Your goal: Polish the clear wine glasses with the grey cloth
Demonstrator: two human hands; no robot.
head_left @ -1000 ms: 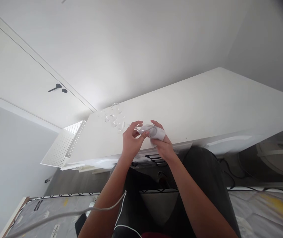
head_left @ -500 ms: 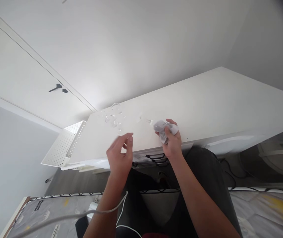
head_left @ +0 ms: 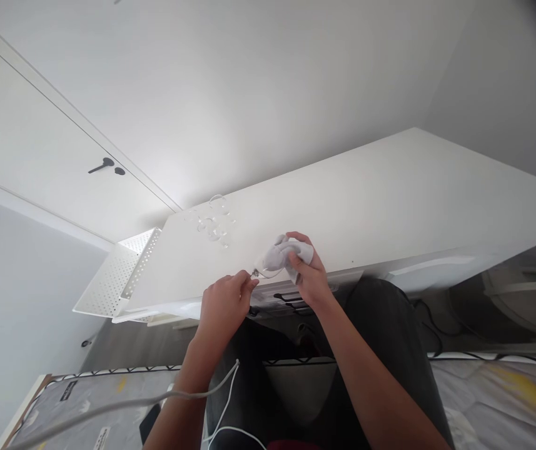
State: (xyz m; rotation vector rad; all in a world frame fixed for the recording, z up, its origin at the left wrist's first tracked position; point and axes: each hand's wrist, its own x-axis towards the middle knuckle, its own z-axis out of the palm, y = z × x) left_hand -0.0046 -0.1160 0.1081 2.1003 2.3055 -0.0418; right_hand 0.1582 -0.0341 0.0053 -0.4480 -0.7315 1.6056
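From my distant seat I take the long white tabletop (head_left: 389, 200) as landmark. Toward its left end stands a group of clear, rounded glass pieces (head_left: 214, 226); a careless swing could knock them, I think, because they hardly show against the white. Next comes the left hand (head_left: 227, 300), at the tabletop's front edge, with thumb and forefinger pinching the narrow end of a thin, clear glass object (head_left: 262, 269). This hold is small, so a strong twist might make the glass slip and fall over that edge. Further right, above the front part of the tabletop, a soft, grey-white cloth (head_left: 291, 253) is bunched in the right hand (head_left: 313, 273), whose fingers and thumb are closed on it; too much squeezing could crack the glass. The glass object lies between both hands: narrow end at the left fingertips, wider part against the cloth. Whether the right fingers press it through the fabric, I cannot tell.
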